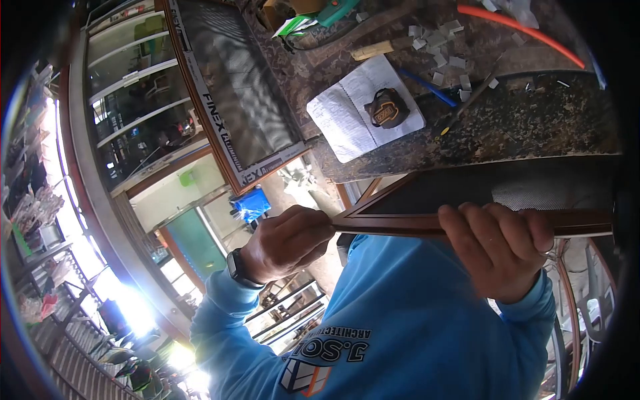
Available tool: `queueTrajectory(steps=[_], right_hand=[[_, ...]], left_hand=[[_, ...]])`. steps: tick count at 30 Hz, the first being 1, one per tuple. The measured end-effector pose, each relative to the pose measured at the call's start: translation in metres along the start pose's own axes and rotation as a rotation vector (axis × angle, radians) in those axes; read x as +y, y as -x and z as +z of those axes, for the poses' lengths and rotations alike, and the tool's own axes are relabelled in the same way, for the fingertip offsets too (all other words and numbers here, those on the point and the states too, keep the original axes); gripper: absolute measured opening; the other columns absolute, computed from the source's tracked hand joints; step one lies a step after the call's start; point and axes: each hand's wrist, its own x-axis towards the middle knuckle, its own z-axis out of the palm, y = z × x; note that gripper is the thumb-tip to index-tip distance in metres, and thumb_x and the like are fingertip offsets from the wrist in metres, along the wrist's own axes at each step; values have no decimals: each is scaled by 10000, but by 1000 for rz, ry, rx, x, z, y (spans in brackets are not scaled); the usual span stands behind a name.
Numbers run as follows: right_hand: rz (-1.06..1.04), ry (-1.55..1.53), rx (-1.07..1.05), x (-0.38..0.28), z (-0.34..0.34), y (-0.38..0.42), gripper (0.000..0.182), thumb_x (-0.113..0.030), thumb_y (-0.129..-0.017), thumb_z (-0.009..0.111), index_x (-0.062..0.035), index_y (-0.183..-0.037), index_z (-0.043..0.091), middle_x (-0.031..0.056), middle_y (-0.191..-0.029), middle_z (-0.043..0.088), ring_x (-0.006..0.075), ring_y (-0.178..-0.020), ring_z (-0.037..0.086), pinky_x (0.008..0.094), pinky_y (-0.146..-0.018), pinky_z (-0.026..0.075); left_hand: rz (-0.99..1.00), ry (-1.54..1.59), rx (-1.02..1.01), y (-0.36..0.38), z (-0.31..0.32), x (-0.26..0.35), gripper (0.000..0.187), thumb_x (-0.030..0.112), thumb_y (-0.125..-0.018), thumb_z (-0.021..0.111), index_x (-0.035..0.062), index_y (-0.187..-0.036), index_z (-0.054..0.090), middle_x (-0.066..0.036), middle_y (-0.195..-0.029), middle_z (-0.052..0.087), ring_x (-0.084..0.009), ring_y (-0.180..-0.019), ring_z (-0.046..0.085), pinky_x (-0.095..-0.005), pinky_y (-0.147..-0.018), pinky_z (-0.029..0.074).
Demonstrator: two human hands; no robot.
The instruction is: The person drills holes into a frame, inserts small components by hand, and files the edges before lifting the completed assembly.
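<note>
A brown-framed mesh screen (393, 225) is held close against my blue shirt, its dark grey mesh (460, 190) facing the workbench. My left hand (290, 241), with a dark watch on the wrist, is closed at the screen's left corner, its fingertips partly hidden. Farther along the same frame edge, my right hand (497, 250) has its fingers curled over the brown profile; the thumb is out of sight. Just beyond the screen, the worn bench (533, 127) carries an open notebook (343, 113) with a black and yellow tape measure (387, 109) on it.
A blue pen (430, 89) and a thin pointed tool (470, 100) lie beside the notebook. Several small clear pieces (437, 40) are scattered behind, near an orange tube (523, 28). Another framed mesh screen (243, 87) with printed tape leans at the left, beside glass-panelled shelving (143, 100).
</note>
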Motion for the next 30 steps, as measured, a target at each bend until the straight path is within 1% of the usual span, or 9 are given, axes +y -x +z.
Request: queueTrajectory(steps=[5, 9, 13, 17, 21, 24, 25, 28, 30], right_hand=[[68, -53, -118, -5, -14, -4, 244, -260, -801, 733, -175, -1021, 796, -50, -916, 690, 135, -872, 623, 372, -904, 384], [157, -85, -199, -14, -21, -12, 359, -288, -692, 870, -173, -1021, 786, -34, -933, 720, 155, -889, 642, 390, -919, 388], [215, -77, -304, -20, -28, -20, 318, -351, -790, 881, -149, -996, 746, -10, -947, 732, 198, -901, 657, 421, -920, 393], [223, -43, -432, -26, -37, -40, 339, -379, -797, 878, -139, -986, 728, -2, -971, 729, 232, -916, 655, 446, -912, 406], [240, -65, -594, -39, -32, -55, 359, -434, -858, 847, -141, -1038, 746, 22, -980, 721, 237, -931, 671, 459, -920, 441], [180, -202, -618, -60, -19, -77, 334, -358, -844, 879, -116, -1048, 770, 45, -990, 729, 259, -934, 681, 448, -864, 461], [149, -255, -640, -63, -15, -84, 257, -307, -916, 827, -105, -1066, 779, 53, -998, 739, 265, -928, 698, 441, -823, 501], [182, -400, -718, -70, -3, -93, 211, -305, -997, 739, -99, -1033, 755, 41, -947, 717, 262, -901, 691, 429, -798, 526], [156, -473, -747, -68, 2, -104, 194, -272, -1016, 710, -85, -1023, 759, 69, -928, 723, 307, -870, 705, 456, -747, 556]], left_hand=[[32, -20, 111, 10, 9, -4, 235, 27, -851, 869, 0, -1049, 745, -141, -1031, 742, -279, -816, 750, -358, -672, 632], [-85, 211, 179, 22, 21, -7, 226, -22, -864, 834, 8, -1072, 751, -156, -1079, 760, -286, -876, 790, -356, -712, 668], [-106, 477, 247, 34, 28, -25, 203, -76, -877, 811, 15, -1051, 759, -148, -1054, 788, -279, -953, 802, -347, -762, 669], [-71, 618, 285, 43, 43, -41, 237, -79, -874, 813, 24, -1082, 765, -147, -1070, 786, -298, -979, 801, -378, -817, 668], [153, 544, 419, 43, 63, -53, 374, -32, -886, 797, 56, -1247, 762, -152, -1176, 753, -304, -976, 790, -371, -796, 675], [259, 390, 402, 45, 76, -64, 457, 12, -837, 799, 60, -1288, 753, -142, -1185, 730, -299, -945, 783, -361, -768, 676], [296, 341, 436, 44, 78, -66, 491, 43, -782, 793, 40, -1270, 748, -138, -1174, 715, -290, -918, 779, -360, -740, 673], [388, 267, 482, 38, 79, -73, 440, 95, -798, 796, 25, -1230, 752, -140, -1152, 712, -287, -909, 779, -357, -722, 669], [371, 397, 520, 36, 81, -75, 340, 58, -799, 854, 40, -1126, 761, -139, -1112, 753, -306, -863, 790, -369, -655, 648]])
